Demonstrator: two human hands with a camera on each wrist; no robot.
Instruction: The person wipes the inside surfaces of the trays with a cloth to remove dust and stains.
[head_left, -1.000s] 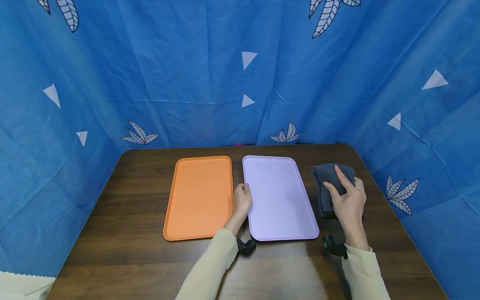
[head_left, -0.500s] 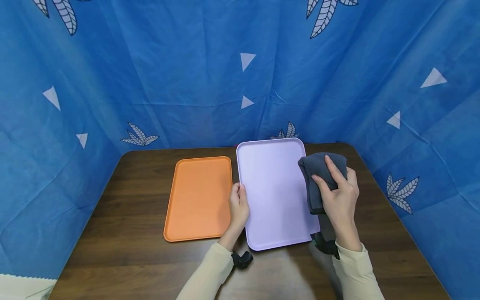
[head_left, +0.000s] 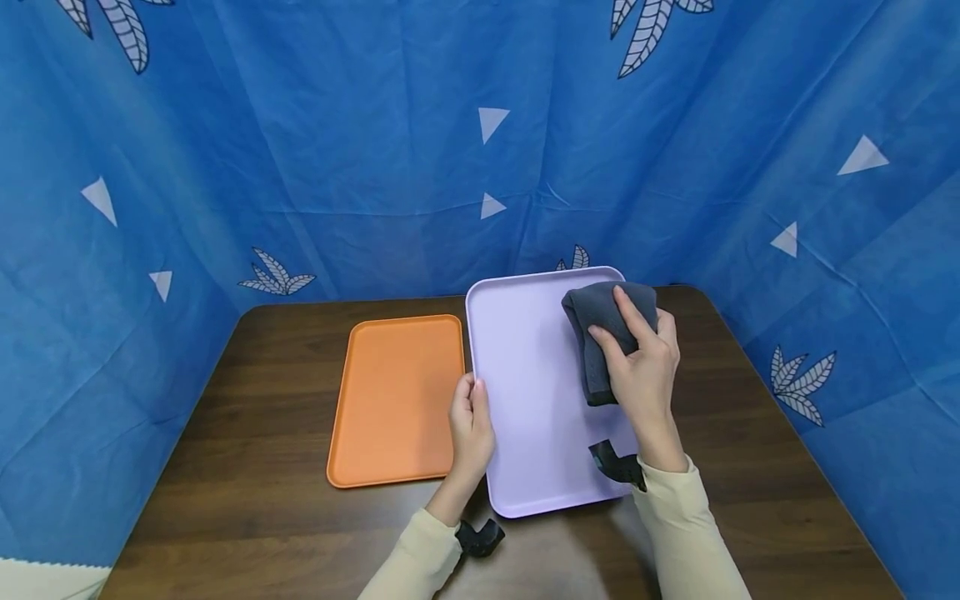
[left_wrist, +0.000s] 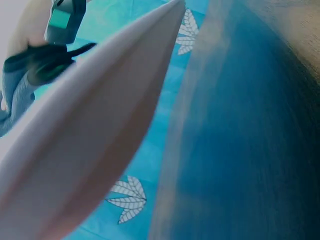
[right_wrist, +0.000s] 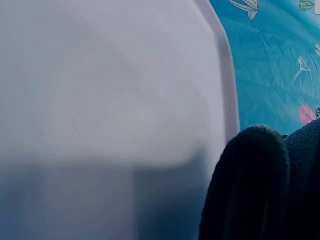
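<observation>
A lavender tray (head_left: 525, 400) is raised off the table and tilted, its far edge higher. My left hand (head_left: 471, 429) grips its left rim, thumb on top and fingers underneath. Over the tray's right part my right hand (head_left: 641, 371) holds a folded dark grey cloth (head_left: 600, 321), thumb and index finger spread on it. Whether the cloth touches the tray cannot be told. In the left wrist view the underside of the tray (left_wrist: 100, 125) fills the left half. The right wrist view has the tray's inner face (right_wrist: 100, 90) and the dark cloth (right_wrist: 255, 185) at the lower right.
An orange tray (head_left: 401, 400) lies flat on the brown wooden table (head_left: 262, 433), left of the lavender one. Blue curtain (head_left: 337, 150) with leaf and triangle prints hangs behind the table and on both sides.
The left hand has lifted the lavender tray off the table and tilted it. The right hand has picked up the cloth from the table's right side and carried it left over the tray.
</observation>
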